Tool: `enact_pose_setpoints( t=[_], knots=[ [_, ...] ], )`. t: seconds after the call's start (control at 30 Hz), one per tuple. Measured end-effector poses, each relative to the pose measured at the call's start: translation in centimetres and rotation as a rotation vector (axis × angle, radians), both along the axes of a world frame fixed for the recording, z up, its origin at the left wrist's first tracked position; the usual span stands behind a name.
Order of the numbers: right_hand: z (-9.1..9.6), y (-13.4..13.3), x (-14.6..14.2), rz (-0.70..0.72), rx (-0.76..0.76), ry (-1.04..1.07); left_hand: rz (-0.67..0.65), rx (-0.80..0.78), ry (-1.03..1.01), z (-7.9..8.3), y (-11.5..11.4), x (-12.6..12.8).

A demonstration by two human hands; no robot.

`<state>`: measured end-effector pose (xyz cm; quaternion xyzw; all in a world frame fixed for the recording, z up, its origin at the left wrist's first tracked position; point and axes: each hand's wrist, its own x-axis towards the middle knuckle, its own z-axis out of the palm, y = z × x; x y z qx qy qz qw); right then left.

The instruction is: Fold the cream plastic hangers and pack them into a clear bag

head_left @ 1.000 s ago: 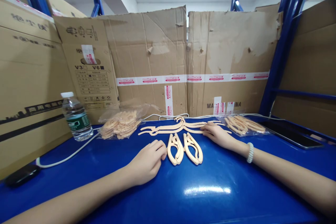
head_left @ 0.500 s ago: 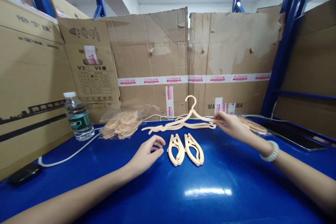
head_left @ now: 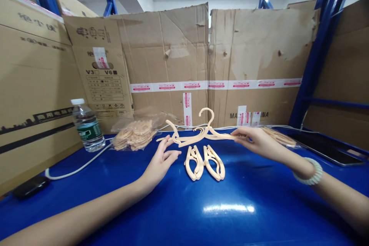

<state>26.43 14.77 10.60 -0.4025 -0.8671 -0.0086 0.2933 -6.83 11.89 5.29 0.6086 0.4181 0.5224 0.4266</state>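
Observation:
A cream folding clothes hanger (head_left: 209, 127) stands hook up at the back of the blue table, its left end section bent upward. My right hand (head_left: 252, 141) pinches the tip of its right arm between thumb and fingers. My left hand (head_left: 158, 164) is open, fingers stretched toward the hanger's left end; whether the fingertips touch it I cannot tell. Another cream hanger, partly hidden, lies behind the held one. In front of them, two folded hangers, a left one (head_left: 188, 170) and a right one (head_left: 221, 171), lie side by side on the table.
On the left are a plastic bag of cream pieces (head_left: 135, 134), a water bottle (head_left: 88, 130), a white cable (head_left: 83, 168) and a black object (head_left: 30, 187). A bag of cream pieces (head_left: 278, 137) and a dark phone-like slab (head_left: 328, 148) lie right. Cardboard (head_left: 170, 65) walls the back.
The hanger has shifted slightly left and down, and its left end section now points up. My left hand has reached up and forward to that end, its fingers spreading.

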Motion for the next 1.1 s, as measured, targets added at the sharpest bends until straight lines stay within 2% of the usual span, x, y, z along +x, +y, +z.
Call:
enact_pose_setpoints(
  t=[0.17, 0.27, 0.37, 0.43, 0.53, 0.67, 0.77, 0.83, 0.97, 1.1],
  knots=[
    [-0.7, -0.2, -0.5, 0.041, -0.042, 0.013, -0.106, 0.115, 0.247, 0.0, -0.5, 0.0],
    [-0.9, -0.3, -1.0, 0.076, -0.118, 0.027, -0.056, 0.145, 0.359, -0.1, -0.3, -0.2],
    [-1.0, -0.2, -1.1, 0.107, -0.143, 0.008, -0.033, 0.108, 0.354, -0.2, 0.0, -0.4],
    [-1.1, 0.1, -1.0, 0.108, -0.066, -0.051, -0.030, 0.093, 0.318, -0.1, 0.0, -0.4],
    [-1.1, 0.4, -0.6, 0.095, 0.148, -0.187, -0.019, 0.115, 0.279, 0.2, -0.1, -0.3],
    [-1.0, 0.1, -0.4, -0.055, 0.365, -0.357, 0.001, 0.102, 0.265, 0.5, -0.2, -0.2],
    [-1.0, -0.7, -0.7, -0.231, 0.417, -0.427, -0.003, 0.082, 0.249, 0.5, -0.3, -0.2],
    [-1.0, -1.1, -1.0, -0.298, 0.435, -0.473, -0.008, 0.079, 0.233, 0.6, -0.3, -0.2],
    [-1.1, -1.6, -1.5, -0.297, 0.473, -0.537, -0.004, 0.086, 0.202, 0.7, -0.5, -0.3],
    [-1.6, -1.4, -1.8, -0.243, 0.500, -0.481, -0.005, 0.091, 0.183, 0.7, -0.5, -0.3]
  ],
)
